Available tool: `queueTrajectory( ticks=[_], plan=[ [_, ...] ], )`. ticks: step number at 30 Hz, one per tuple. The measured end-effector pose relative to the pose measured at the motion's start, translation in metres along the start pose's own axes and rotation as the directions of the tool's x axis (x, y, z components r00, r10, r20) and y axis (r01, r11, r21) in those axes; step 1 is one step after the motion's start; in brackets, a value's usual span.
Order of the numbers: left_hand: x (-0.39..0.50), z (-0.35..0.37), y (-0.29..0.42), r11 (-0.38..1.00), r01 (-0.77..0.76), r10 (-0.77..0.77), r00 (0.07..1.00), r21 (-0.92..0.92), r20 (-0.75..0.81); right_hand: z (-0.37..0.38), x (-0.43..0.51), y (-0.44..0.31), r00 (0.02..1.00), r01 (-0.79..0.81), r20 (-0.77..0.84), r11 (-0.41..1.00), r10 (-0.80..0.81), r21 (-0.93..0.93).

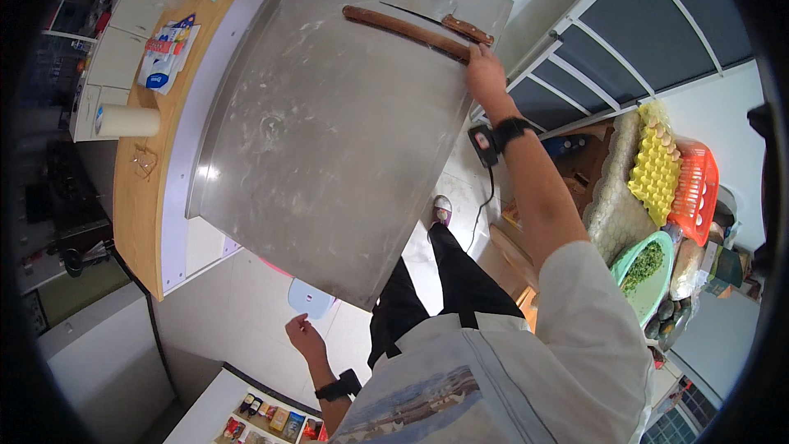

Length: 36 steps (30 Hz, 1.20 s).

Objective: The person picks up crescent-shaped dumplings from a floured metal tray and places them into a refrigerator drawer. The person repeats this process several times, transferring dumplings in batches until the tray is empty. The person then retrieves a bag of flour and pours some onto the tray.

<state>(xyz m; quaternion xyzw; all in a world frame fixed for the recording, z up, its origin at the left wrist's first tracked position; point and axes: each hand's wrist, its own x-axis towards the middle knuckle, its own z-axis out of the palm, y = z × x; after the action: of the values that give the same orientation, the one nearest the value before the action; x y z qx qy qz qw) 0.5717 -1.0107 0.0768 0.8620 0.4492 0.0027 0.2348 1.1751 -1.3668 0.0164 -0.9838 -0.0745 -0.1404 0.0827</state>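
My right hand grips the near end of a wooden rolling pin lying near the far right edge of a stainless steel worktop. Just beyond the pin lies a cleaver, its broad blade flat on the steel and its wooden handle close to my fingers. Off the worktop's near edge, my left hand hangs over the floor with loosely bent fingers and nothing visible in it. Whitish streaks, like flour, mark the steel.
A wooden ledge borders the left side, carrying a plastic wrap roll and packets. At right, a covered table holds yellow egg trays, a red basket and a green basin of chopped greens. A blue stool stands below.
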Motion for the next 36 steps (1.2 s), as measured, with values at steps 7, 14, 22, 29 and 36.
queueTrajectory(
  ticks=[7, 14, 22, 29, 36],
  plan=[
    [-0.024, 0.005, 0.010, 0.924, 0.131, -0.073, 0.982, -0.358, 0.172, -0.014, -0.005, -0.029, 0.937, 0.140, 0.333, 0.988, -0.110, -0.067],
    [0.043, 0.013, 0.127, 0.880, -0.108, 0.198, 0.968, -0.462, 0.152, -0.094, -0.129, -0.073, 0.748, -0.310, 0.609, 0.673, -0.263, 0.672],
    [0.057, 0.030, 0.277, -0.020, 0.467, 0.460, 0.789, -0.884, 0.407, -0.221, -0.242, -0.055, 0.597, -0.086, 0.608, 0.711, -0.524, 0.697],
    [0.110, 0.036, 0.229, -0.070, 0.436, 0.466, 0.809, -0.897, 0.357, -0.280, -0.289, 0.002, 0.772, -0.152, 0.618, 0.900, -0.150, 0.408],
    [0.193, 0.007, 0.180, -0.354, 0.428, 0.400, 0.873, -0.831, 0.279, -0.334, -0.310, 0.054, 0.849, -0.460, 0.357, 0.212, 0.390, 0.862]
  ],
)
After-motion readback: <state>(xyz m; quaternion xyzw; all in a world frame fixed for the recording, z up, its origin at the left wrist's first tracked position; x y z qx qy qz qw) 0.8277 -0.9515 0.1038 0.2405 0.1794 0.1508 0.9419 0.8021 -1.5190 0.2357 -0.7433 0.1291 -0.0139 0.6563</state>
